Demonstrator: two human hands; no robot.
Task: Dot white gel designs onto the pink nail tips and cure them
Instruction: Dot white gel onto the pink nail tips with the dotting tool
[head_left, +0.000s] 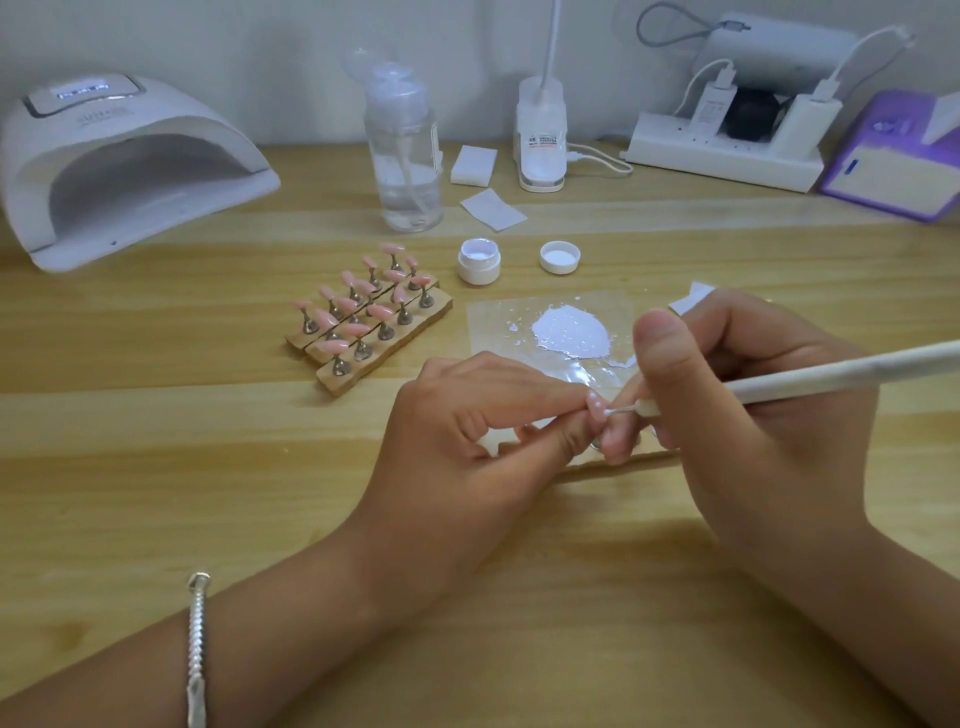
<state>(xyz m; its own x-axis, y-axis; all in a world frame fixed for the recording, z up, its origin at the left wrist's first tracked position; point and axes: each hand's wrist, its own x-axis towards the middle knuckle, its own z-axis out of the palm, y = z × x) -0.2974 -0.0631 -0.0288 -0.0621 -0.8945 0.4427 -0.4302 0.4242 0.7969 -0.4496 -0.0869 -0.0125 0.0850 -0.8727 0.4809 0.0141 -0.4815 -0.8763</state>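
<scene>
My left hand (467, 431) pinches a pink nail tip (595, 406) that carries small white dots, just above a wooden strip (582, 467) mostly hidden under my fingers. My right hand (737, 405) grips a white dotting pen (810, 376) whose thin metal point touches that tip. Behind my hands a clear sheet (498, 322) carries a puddle of white gel (571, 335). An open white gel pot (479, 260) and its lid (559, 257) stand further back. Three wooden strips (384, 358) to the left carry several pink tips on metal stands.
A white curing lamp (119, 161) sits at the back left with its display lit. A clear pump bottle (402, 150), wipe pads (493, 208), a lamp base (542, 140), a power strip (727, 156) with plugs and a purple box (893, 166) line the back of the wooden table (156, 415).
</scene>
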